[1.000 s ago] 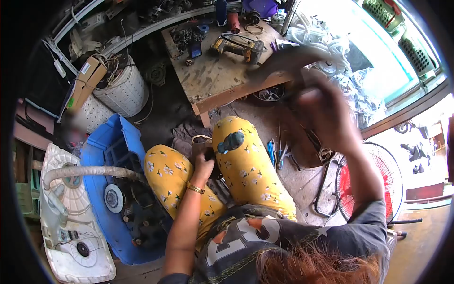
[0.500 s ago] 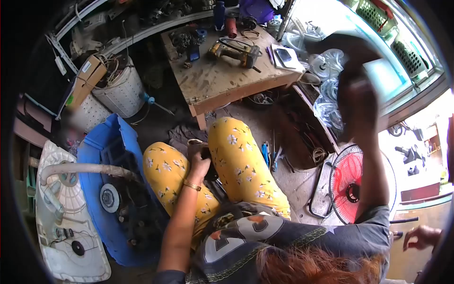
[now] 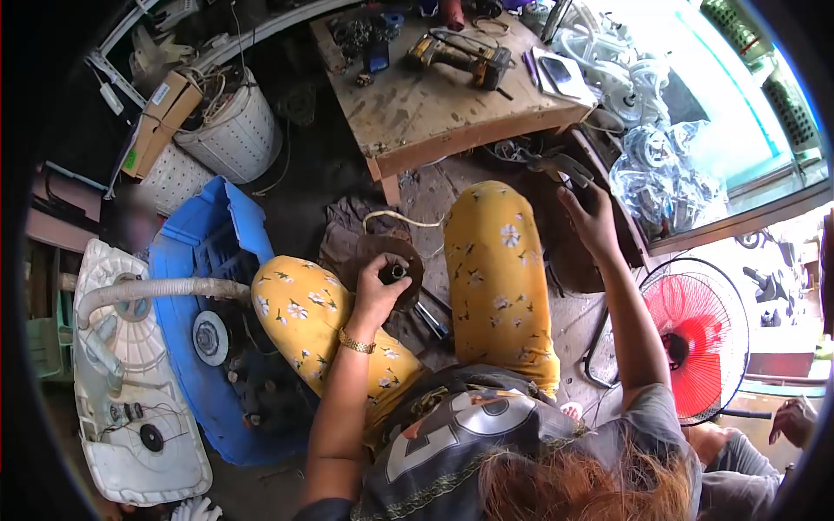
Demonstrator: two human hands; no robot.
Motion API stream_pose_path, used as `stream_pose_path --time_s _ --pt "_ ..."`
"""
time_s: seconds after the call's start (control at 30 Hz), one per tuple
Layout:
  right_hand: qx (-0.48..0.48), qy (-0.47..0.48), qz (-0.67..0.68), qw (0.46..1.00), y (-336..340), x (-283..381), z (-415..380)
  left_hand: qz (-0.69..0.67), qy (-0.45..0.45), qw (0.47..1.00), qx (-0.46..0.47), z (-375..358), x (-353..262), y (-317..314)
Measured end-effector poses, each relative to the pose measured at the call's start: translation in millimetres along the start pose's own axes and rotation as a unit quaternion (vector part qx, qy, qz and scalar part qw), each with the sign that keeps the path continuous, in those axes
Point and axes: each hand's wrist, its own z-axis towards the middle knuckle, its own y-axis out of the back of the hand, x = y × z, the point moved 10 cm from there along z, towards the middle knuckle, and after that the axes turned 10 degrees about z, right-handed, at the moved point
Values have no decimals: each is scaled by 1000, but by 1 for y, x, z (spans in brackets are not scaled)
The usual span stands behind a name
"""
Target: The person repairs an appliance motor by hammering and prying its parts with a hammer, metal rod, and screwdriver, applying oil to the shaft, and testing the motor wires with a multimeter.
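Note:
My left hand (image 3: 380, 291) is closed around a short black hollow cylinder (image 3: 394, 273), its open end facing up. It stands over a brown round part (image 3: 410, 252) between my knees; my hand hides much of that part. Raised beyond my right knee, my right hand (image 3: 592, 219) grips a hammer (image 3: 561, 165), with the metal head above my fingers. A dark cloth (image 3: 343, 230) lies behind the round part, where a pale cord (image 3: 404, 217) curves. Silver rod-like tools (image 3: 432, 319) lie on the floor near my left hand.
A wooden table (image 3: 391, 130) ahead carries a yellow-black power drill (image 3: 460, 59). On my left stand a blue tub-like housing (image 3: 178, 347) and a white panel (image 3: 100, 347). A red fan (image 3: 695, 339) is on my right, near another person's hand (image 3: 792, 420).
My right arm has come down from a raised, blurred swing, and the hammer now shows clearly. My knees have spread apart, exposing the round part and the cylinder in my left hand.

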Motion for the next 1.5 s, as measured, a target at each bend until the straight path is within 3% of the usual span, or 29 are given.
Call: stream_pose_path --time_s 0.07,0.13,0.2,0.27,0.33,0.5,0.77,0.87,0.97,1.03,1.1,1.2,1.23,1.3,1.33,1.37,1.4,1.47,1.5 --pt "-12 -92 -144 985 5 -78 -7 0 8 1000 -7 -4 -4 4" --pt "7 -207 -163 965 -2 -164 -27 -13 43 999 -13 -5 -2 7" --pt "13 -185 -191 964 -18 -227 -53 -14 45 998 -29 -7 -5 11" --pt "94 -326 -231 912 -40 -282 -82 -46 72 996 -32 -8 -5 14" --pt "169 -384 -281 863 -66 -322 -119 -35 91 994 -41 -10 1 18" --pt "220 -393 -319 834 -89 -359 -188 -51 138 988 -39 -13 16 22" --pt "175 -360 -314 861 -80 -377 -163 -113 181 974 -74 -9 20 27" --pt "113 -320 -288 895 -68 -373 -138 -118 194 971 -75 -8 22 28" --pt "-50 -183 -200 961 -33 -342 -90 -112 206 969 -72 -7 19 33" --pt "-165 -84 -102 977 2 -281 -54 -88 212 971 -70 -7 13 40" --pt "-238 -47 8 970 20 -170 -14 -47 219 972 -68 -7 2 49" --pt "-214 -3 273 938 -14 -43 23 -49 195 978 -59 -6 -19 60" --pt "-160 20 196 967 -43 -3 28 -24 190 980 -49 -6 -28 64" --pt "-23 -32 135 990 -123 -1 17 23 175 984 -34 -4 -48 71" --pt "65 -115 187 973 -179 -17 -1 19 175 984 -37 -4 -58 74" --pt "129 -271 228 926 -238 -68 -36 15 174 984 -40 -6 -68 76" --pt "171 -365 434 806 -283 -55 -53 13 172 984 -42 -7 -77 79" --pt "299 -437 640 556 -341 -36 -88 42 155 986 -40 -6 -96 81" --pt "314 -452 641 535 -349 -30 -96 53 146 987 -36 -5 -104 80"
